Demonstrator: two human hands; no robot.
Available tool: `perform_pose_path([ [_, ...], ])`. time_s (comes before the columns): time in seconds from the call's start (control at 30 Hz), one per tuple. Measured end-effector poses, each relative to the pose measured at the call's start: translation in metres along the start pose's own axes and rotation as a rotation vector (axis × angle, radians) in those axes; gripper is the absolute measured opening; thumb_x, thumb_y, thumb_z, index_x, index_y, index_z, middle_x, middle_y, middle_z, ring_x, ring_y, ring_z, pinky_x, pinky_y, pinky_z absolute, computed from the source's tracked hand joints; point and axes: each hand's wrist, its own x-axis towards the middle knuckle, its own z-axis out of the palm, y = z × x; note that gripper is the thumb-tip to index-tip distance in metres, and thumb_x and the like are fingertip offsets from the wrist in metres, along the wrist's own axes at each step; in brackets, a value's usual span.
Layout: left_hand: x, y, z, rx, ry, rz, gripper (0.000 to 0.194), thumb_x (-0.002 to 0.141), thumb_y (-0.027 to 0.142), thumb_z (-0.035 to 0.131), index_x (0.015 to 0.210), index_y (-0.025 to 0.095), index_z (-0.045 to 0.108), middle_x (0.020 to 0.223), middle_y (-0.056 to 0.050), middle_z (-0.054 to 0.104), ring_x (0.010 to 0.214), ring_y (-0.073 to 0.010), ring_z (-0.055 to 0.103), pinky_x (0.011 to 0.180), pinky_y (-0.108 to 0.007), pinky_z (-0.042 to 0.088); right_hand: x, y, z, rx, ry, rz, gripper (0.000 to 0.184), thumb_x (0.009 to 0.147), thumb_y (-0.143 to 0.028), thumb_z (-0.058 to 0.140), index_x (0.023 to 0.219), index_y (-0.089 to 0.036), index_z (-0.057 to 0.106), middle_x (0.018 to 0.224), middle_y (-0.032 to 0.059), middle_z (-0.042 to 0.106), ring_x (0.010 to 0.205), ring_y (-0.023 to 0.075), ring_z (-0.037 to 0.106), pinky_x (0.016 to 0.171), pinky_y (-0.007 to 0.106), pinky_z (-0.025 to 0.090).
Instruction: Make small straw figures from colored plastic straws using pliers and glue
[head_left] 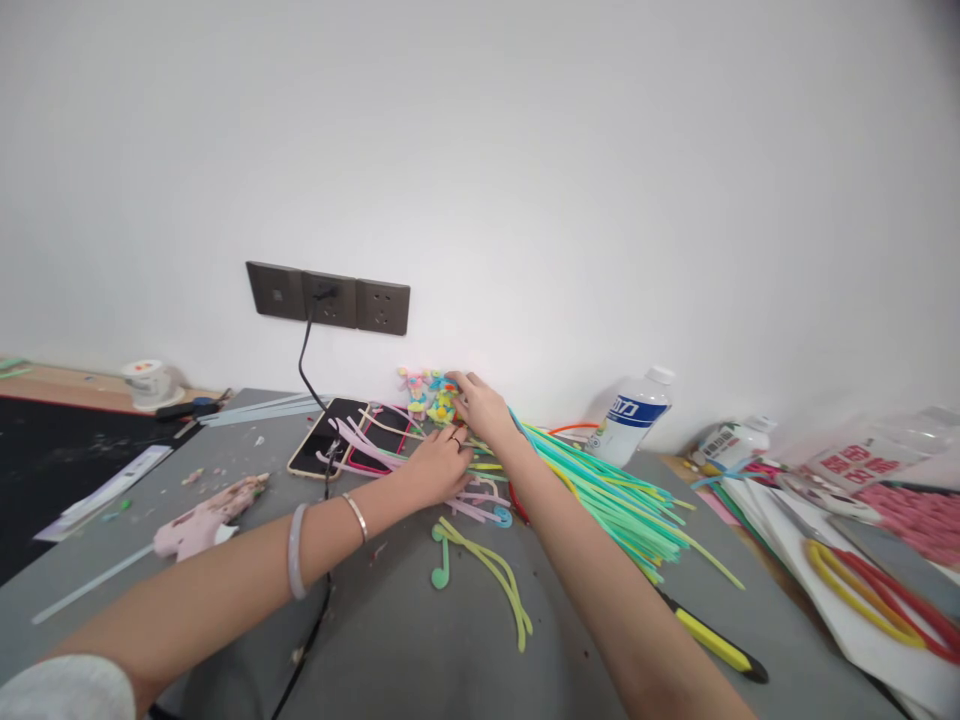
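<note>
Both grips are impossible to tell — left hand [441,466] above fuzzy, pastel stems [369,450], right hand [482,408] by knobbly, colourful pieces [441,408].

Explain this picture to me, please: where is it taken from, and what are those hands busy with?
There's no machine here: these are a person's own bare hands, seen from a camera worn on their head, looking forward and down. The right hand reaches to small colourful figures near the wall; the left hand is just beside it, over some pale fuzzy stems. Their fingertips are partly hidden, so I can't tell whether either grips anything. On the grey table also lie a big bundle of mostly green stems, a pink glue gun and a yellow-and-black cutter. A white bottle stands behind the bundle.
</note>
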Motion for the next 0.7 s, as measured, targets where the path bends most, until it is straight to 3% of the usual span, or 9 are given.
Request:
perform_pose_path([
  [0.17, 0.004, -0.012, 0.008, -0.02, 0.029, 0.019, 0.035, 0.089, 0.038, 0.059, 0.108, 0.009, 0.063, 0.129, -0.021, 0.055, 0.126, -0.0321, 0.047, 0.103, -0.043, 0.041, -0.004, 0.0, -0.003, 0.035, 0.007, -0.014, 0.051, 0.091, -0.017, 0.049, 0.14, -0.026, 0.041, 0.116, 0.0066, 0.059, 0.089, 0.0177, 0.062, 0.073, 0.024, 0.048],
  [0.3, 0.004, -0.02, 0.01, 0.037, -0.002, 0.028, 0.036, 0.088, 0.039, 0.059, 0.106, 0.008, 0.064, 0.116, -0.021, 0.062, 0.119, -0.0323, 0.051, 0.102, -0.042, 0.04, -0.008, -0.001, -0.006, 0.048, -0.027, -0.056, 0.051, 0.092, -0.018, 0.048, 0.141, -0.03, 0.043, 0.117, 0.0051, 0.059, 0.086, 0.0167, 0.063, 0.07, 0.023, 0.047],
  [0.53, -0.006, -0.013, -0.005, 0.1, -0.044, -0.004, 0.039, 0.088, 0.029, 0.058, 0.119, 0.007, 0.057, 0.117, -0.02, 0.063, 0.11, -0.032, 0.055, 0.091, -0.042, 0.046, -0.004, -0.008, -0.003, 0.021, -0.051, 0.015, 0.046, 0.092, -0.024, 0.052, 0.137, -0.028, 0.048, 0.119, 0.0069, 0.059, 0.095, 0.0199, 0.063, 0.074, 0.026, 0.048],
  [0.7, -0.011, -0.007, -0.015, 0.094, -0.042, 0.049, 0.028, 0.09, 0.021, 0.049, 0.112, 0.008, 0.059, 0.107, -0.017, 0.065, 0.102, -0.0294, 0.058, 0.088, -0.041, 0.047, -0.001, -0.014, -0.001, 0.007, -0.026, 0.062, 0.036, 0.094, -0.025, 0.048, 0.131, -0.026, 0.051, 0.116, 0.007, 0.061, 0.089, 0.0182, 0.064, 0.075, 0.026, 0.048],
])
